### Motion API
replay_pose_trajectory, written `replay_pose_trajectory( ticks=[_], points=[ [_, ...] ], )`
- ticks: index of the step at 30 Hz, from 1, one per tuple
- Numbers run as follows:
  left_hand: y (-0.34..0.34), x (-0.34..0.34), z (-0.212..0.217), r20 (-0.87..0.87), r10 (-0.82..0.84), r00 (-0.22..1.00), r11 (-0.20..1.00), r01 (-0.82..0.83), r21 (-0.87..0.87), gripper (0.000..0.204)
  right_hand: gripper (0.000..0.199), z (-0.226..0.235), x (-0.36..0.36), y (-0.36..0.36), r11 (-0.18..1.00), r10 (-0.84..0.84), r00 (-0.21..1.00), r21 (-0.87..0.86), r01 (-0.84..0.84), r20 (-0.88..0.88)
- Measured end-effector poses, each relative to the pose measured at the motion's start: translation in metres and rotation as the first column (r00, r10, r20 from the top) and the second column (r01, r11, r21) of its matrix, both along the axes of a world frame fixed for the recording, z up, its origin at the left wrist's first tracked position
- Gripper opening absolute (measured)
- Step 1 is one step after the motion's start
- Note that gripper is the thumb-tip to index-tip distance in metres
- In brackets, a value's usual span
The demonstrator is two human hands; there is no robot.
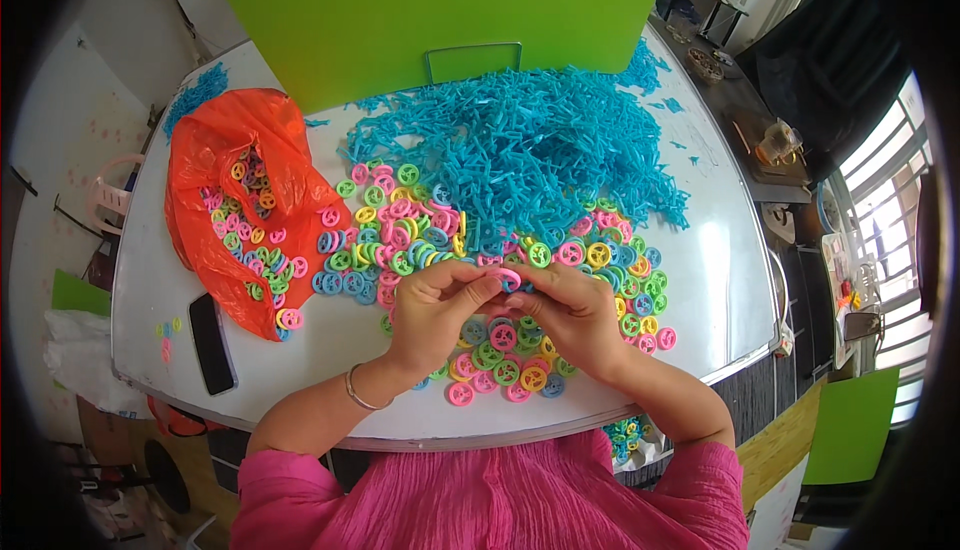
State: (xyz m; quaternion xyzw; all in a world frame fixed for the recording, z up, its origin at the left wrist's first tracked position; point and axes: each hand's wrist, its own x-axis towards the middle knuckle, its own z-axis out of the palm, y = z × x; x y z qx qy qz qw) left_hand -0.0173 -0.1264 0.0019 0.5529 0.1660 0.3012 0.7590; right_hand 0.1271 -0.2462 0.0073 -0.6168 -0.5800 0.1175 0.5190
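Pink wheel (506, 277): located between the fingertips of both hands, above the loose wheels (485, 358) on the desk (700, 260). From the middle of the left hand (428, 312), the pink wheel lies at 2 o'clock; from the middle of the right hand (578, 318), at 10 o'clock. Neither hand is clearly nearer; both reach it at the fingertips. The wheel is round and seen at a tilt, so its outline is a flattened oval, the longer way running roughly from 10 to 4 o'clock.

Grip, left: thumb and forefinger drawn together, pinching the wheel at its 9 o'clock side. Grip, right: thumb and forefinger likewise closed in, pinching at the 3 o'clock side. A bit of blue shows just under the pink rim; whether it is held or lies behind cannot be told.

Surroundings, taken from the pink wheel: blue sticks (540, 145) heaped at 12 o'clock; red bag (195, 165) with more wheels between 9 and 10 o'clock; phone (212, 343) between 8 and 9 o'clock.
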Motion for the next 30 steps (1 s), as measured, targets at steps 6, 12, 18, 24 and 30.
replay_pose_trajectory(
  ticks=[6, 12, 18, 24, 30],
  points=[
    [-0.002, -0.002, -0.003, 0.026, -0.02, 0.999, 1.0, 0.02, 0.011, 0.011, 0.048, 0.017, -0.005, -0.001, 0.993, -0.058, 0.976, 0.111, 0.035, 0.208],
    [-0.002, -0.001, -0.01, 0.112, -0.032, 0.993, 0.994, 0.043, -0.099, 0.009, 0.052, 0.017, -0.005, -0.002, 0.986, -0.1, 0.941, 0.158, 0.05, 0.325],
    [-0.002, -0.004, -0.014, 0.114, 0.063, 0.991, 0.944, -0.096, 0.316, 0.01, 0.056, 0.016, -0.007, -0.005, 0.984, -0.103, 0.957, 0.166, 0.059, 0.27],
    [0.002, 0.001, 0.007, 0.002, -0.015, 1.0, 0.985, 0.014, 0.175, 0.016, 0.062, 0.026, 0.004, -0.006, 0.947, 0.008, 0.903, -0.287, -0.145, -0.43],
    [0.014, 0.004, 0.015, -0.105, -0.257, 0.961, 0.922, 0.211, -0.325, 0.019, 0.065, 0.037, 0.022, -0.015, 0.974, 0.071, 0.995, -0.21, -0.086, -0.076]
  ],
)
